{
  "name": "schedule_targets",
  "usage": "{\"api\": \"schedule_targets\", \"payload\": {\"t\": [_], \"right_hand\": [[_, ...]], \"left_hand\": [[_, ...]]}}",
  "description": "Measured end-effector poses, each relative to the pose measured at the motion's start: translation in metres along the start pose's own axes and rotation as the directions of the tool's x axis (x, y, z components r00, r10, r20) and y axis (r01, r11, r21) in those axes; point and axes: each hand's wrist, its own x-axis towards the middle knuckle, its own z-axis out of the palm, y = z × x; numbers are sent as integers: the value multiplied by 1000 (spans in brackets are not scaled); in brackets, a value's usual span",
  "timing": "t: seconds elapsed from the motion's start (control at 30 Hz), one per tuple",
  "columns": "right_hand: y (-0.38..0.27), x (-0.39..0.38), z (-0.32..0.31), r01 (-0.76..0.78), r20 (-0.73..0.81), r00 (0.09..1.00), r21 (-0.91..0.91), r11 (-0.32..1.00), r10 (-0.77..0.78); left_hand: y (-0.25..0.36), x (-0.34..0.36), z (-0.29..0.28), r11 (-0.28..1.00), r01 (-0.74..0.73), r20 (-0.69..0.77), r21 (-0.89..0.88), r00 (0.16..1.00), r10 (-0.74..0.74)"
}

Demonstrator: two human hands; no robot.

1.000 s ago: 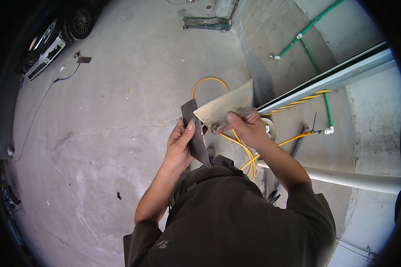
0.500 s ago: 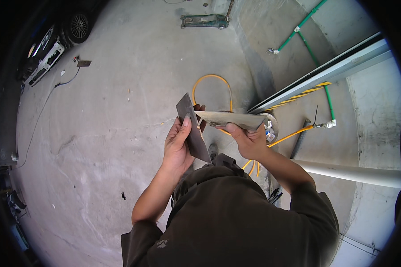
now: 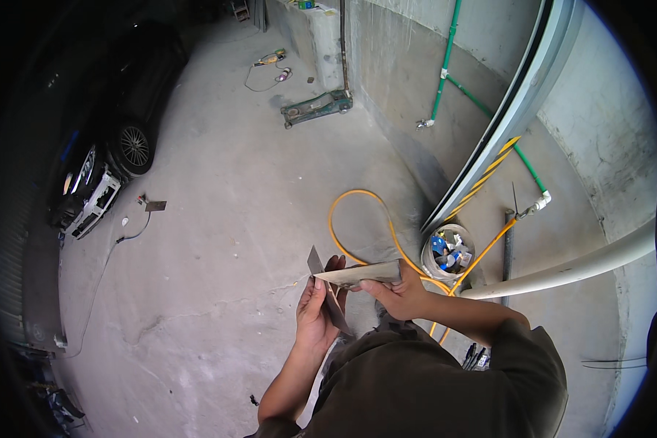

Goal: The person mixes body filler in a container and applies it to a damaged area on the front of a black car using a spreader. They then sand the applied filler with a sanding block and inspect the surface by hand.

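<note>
My left hand (image 3: 315, 315) grips a thin, dark grey rectangular scraper plate (image 3: 335, 309), thumb on its near face and fingers behind. My right hand (image 3: 400, 295) holds a lighter, beige-grey putty scraper (image 3: 365, 274) with the thumb along its lower edge. The lighter scraper's narrow left tip meets or overlaps the dark plate's face; whether they press together I cannot tell. Both are held in front of my body, above the floor. The fingers behind the blades are partly hidden.
Right of my hands stands a round bucket (image 3: 449, 257) of litter, beside a looped yellow hose (image 3: 341, 196). A floor jack (image 3: 317, 109) sits farther off. A dark car (image 3: 128, 117) is at far left. A white pipe (image 3: 577, 271) and metal door rail (image 3: 518, 109) are at right.
The view has tilted up and turned, so my hands appear lower, and more of the car and far floor shows. The dark plate is now seen more edge-on. Both hands keep their scrapers.
</note>
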Motion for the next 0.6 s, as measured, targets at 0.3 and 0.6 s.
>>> {"api": "schedule_targets", "payload": {"t": [0.3, 0.6], "right_hand": [[-20, -5, 0, -206, 16, 978, -31, 978, 207], [-23, 7, -31, 124, 130, 988, -373, 919, -81]], "left_hand": [[0, 10, 12, 979, -112, 117, -171, 984, 133], [19, 23, 11, 902, -383, -4, 199, 920, 392]]}}
